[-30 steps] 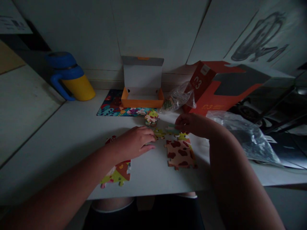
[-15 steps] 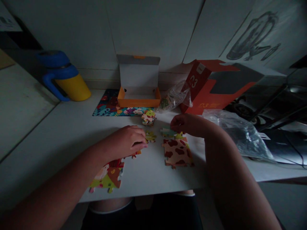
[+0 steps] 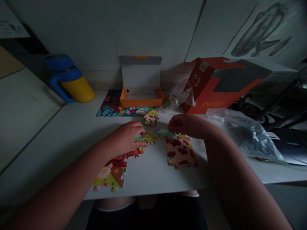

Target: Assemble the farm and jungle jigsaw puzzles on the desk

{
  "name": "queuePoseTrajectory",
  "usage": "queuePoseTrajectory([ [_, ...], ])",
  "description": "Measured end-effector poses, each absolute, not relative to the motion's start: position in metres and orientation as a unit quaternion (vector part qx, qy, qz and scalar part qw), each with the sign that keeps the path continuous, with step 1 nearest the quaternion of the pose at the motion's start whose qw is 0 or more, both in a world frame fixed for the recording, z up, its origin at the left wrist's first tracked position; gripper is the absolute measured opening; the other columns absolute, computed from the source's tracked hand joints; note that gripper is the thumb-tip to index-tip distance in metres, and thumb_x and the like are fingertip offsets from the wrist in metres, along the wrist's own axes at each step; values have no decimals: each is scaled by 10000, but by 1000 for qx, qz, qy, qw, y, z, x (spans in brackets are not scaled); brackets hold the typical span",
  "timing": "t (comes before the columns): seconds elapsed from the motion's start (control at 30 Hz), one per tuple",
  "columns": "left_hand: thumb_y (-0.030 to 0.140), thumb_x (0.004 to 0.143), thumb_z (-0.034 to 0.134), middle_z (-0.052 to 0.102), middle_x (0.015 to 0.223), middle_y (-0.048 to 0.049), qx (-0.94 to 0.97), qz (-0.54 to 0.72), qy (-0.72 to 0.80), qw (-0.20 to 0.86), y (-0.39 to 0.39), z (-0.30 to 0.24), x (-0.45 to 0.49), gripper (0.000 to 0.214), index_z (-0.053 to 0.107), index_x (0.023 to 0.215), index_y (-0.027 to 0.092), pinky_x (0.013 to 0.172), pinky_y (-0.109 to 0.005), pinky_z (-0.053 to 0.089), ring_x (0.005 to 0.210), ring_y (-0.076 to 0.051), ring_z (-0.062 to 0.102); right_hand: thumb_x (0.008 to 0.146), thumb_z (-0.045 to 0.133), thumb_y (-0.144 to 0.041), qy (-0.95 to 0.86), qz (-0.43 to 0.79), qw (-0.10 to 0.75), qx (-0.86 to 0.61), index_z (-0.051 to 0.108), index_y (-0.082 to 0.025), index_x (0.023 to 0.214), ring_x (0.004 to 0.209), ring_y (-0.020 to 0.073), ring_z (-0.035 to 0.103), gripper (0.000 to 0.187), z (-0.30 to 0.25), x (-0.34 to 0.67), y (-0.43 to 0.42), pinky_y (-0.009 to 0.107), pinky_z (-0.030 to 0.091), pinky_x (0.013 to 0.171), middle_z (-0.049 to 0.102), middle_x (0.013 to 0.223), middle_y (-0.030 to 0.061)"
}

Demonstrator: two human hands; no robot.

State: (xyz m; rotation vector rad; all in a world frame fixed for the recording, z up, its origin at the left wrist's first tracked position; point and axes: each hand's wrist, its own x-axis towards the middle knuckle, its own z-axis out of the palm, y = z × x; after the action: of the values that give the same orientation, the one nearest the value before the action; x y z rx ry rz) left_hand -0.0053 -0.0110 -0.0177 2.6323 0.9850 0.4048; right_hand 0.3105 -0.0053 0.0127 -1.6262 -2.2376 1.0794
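Left hand (image 3: 126, 137), on the tabletop (image 3: 72, 127): fingers (image 3: 140, 129) curled and close together, tips down over a small pale green jigsaw piece (image 3: 138, 138); whether they grip it cannot be told. Just beyond the fingertips, a yellow-green piece (image 3: 150, 138) lies loose. Nearest the person, a partly joined puzzle section (image 3: 110, 177) in yellow-green and brown; its red-and-orange run of pieces (image 3: 135, 152), covered by the left hand in the earliest view, is now exposed and reaches to just below that hand. Right hand (image 3: 185, 125): fingers (image 3: 174, 120) bunched and bent downward, resting on or just above a pale teal piece (image 3: 165, 133); any grip is hidden. That piece sits at the top edge of a joined section with brown patches like cow hide (image 3: 179, 152), which lies below the right hand. Between the hands and further off, a small stack of loose pieces (image 3: 151, 117). Behind it, a colourful printed puzzle picture sheet (image 3: 107, 108), and an open orange-and-white box (image 3: 141, 99). Also present: a clear plastic bag (image 3: 177, 97), a larger plastic bag (image 3: 244, 134), an orange carton marked 3 (image 3: 227, 86), and a blue-and-yellow lidded mug (image 3: 69, 83) at the back left.
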Motion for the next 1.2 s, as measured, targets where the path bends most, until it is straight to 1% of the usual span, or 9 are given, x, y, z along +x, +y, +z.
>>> queuePoseTrajectory([
  [0.23,449,859,872,704,1136,-83,915,134,351,148,-11,-22,-6,403,743,1134,184,956,-398,542,1055,-259,676,899,698,-301,-763,357,71,-535,761,-247,944,731,194,711,95,7,297,-7,299,517,648,807,863,30],
  [0.4,470,834,891,696,1156,-88,913,129,358,147,-11,-20,-9,454,743,1157,187,963,-397,551,1056,-255,679,911,677,-286,-770,331,81,-540,763,-244,950,714,179,709,103,9,298,-7,293,512,668,807,847,21],
  [0.5,499,822,898,694,1161,-94,913,135,358,141,-10,-20,-11,491,743,1167,186,964,-402,556,1059,-261,680,913,693,-316,-766,328,92,-545,763,-247,950,699,180,707,105,9,298,-7,291,507,658,802,828,21],
  [0.77,418,888,855,693,1125,-86,916,145,347,142,-13,-25,-1,364,735,1130,174,958,-396,556,1049,-252,678,908,681,-319,-762,328,105,-549,748,-241,942,666,183,696,109,10,297,-7,301,498,639,792,804,25],
  [0.87,414,889,857,694,1125,-92,918,152,337,142,-16,-26,5,365,733,1124,165,951,-394,552,1048,-253,673,896,697,-333,-756,332,116,-553,741,-239,929,648,183,683,109,8,296,-6,303,492,619,788,801,30],
  [1.0,421,889,859,702,1106,-93,931,145,309,127,-20,-26,11,376,737,1128,157,930,-399,541,1027,-255,670,914,674,-339,-736,337,143,-570,729,-226,935,638,173,668,128,6,290,-7,295,476,591,778,799,32],
  [1.2,425,876,873,722,1046,-69,945,144,278,97,-20,-27,9,306,767,1031,185,897,-404,507,980,-249,661,949,663,-340,-751,293,154,-572,751,-223,980,702,172,666,150,-1,269,-10,291,460,637,784,849,33],
])
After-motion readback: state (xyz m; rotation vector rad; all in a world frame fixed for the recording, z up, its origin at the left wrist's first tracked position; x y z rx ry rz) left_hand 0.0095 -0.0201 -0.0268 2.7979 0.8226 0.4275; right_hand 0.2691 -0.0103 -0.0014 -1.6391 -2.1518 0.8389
